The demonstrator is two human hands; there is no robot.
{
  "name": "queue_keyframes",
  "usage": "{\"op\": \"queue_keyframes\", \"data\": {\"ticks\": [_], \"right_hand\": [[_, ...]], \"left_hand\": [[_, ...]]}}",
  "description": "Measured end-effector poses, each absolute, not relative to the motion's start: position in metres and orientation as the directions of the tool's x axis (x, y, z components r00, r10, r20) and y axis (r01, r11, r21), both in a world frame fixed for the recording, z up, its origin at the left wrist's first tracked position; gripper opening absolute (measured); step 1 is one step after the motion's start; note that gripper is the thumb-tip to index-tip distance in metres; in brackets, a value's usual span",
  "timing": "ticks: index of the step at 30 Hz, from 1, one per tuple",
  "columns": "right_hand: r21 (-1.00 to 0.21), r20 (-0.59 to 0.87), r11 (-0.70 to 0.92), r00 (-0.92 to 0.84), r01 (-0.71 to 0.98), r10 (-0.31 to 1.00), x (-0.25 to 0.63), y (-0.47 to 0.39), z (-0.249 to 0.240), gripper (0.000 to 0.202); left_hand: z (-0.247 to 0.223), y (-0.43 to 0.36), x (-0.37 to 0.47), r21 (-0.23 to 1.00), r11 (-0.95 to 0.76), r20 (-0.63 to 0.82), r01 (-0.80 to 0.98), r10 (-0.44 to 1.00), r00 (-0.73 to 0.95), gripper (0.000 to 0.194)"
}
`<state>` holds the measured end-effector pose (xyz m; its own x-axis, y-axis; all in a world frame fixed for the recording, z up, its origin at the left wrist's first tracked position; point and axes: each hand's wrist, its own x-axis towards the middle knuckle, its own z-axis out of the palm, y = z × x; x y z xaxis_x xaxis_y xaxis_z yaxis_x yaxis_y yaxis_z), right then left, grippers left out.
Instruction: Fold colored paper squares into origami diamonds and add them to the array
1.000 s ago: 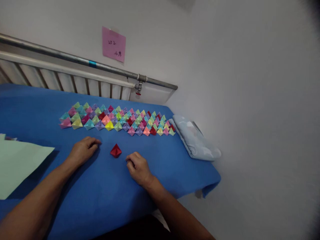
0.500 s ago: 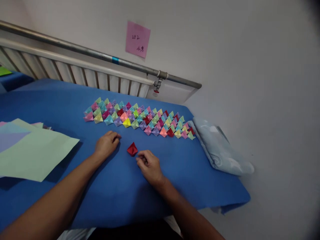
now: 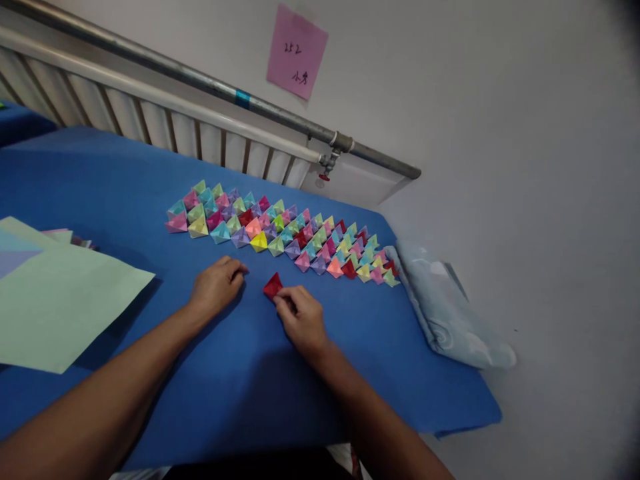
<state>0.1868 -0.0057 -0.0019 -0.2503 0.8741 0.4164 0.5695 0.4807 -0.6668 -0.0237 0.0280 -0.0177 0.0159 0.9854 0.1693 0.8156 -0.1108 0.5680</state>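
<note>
A small folded red paper piece [image 3: 273, 286] is pinched at its right corner between the thumb and finger of my right hand [image 3: 303, 317], just above or on the blue cloth [image 3: 240, 373]. My left hand [image 3: 216, 287] rests on the cloth to the left of it, its fingers curled together and apart from the red piece; whether anything small is inside them cannot be made out. Beyond both hands, several folded paper pieces [image 3: 259, 241] in many colours stand in close slanting rows.
Large sheets of coloured paper [image 3: 75, 300] lie at the left. A folded light blue cloth [image 3: 435, 307] sits at the table's right end. Behind the table are a white radiator [image 3: 185, 137], a metal pipe [image 3: 190, 77] and a pink note [image 3: 299, 53] on the wall.
My right hand has reached the red paper piece and taken hold of its right corner. My left hand has stayed in about the same place. The view has shifted slightly.
</note>
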Motion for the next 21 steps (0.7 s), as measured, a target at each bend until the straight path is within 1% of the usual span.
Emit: {"op": "queue_keyframes", "data": {"ticks": [4, 8, 15, 21], "right_hand": [[-0.645, 0.433, 0.460, -0.204, 0.610, 0.878, 0.190, 0.033, 0.005, 0.014], [-0.663, 0.419, 0.425, -0.166, 0.617, 0.893, 0.192, 0.058, -0.005, 0.013], [-0.635, 0.404, 0.427, -0.196, 0.643, 0.894, 0.195, 0.066, -0.015, 0.014], [-0.657, 0.390, 0.407, -0.177, 0.635, 0.904, 0.197, 0.073, -0.018, 0.014]], "left_hand": [[-0.019, 0.031, -0.023, 0.602, -0.118, 0.164, 0.789, 0.986, 0.023, 0.033], [-0.020, 0.034, -0.023, 0.613, -0.109, 0.149, 0.782, 0.989, 0.021, 0.032], [-0.017, 0.033, -0.020, 0.634, -0.095, 0.152, 0.767, 0.988, -0.003, 0.031], [-0.014, 0.031, -0.019, 0.644, -0.078, 0.133, 0.761, 0.991, -0.011, 0.031]]}}
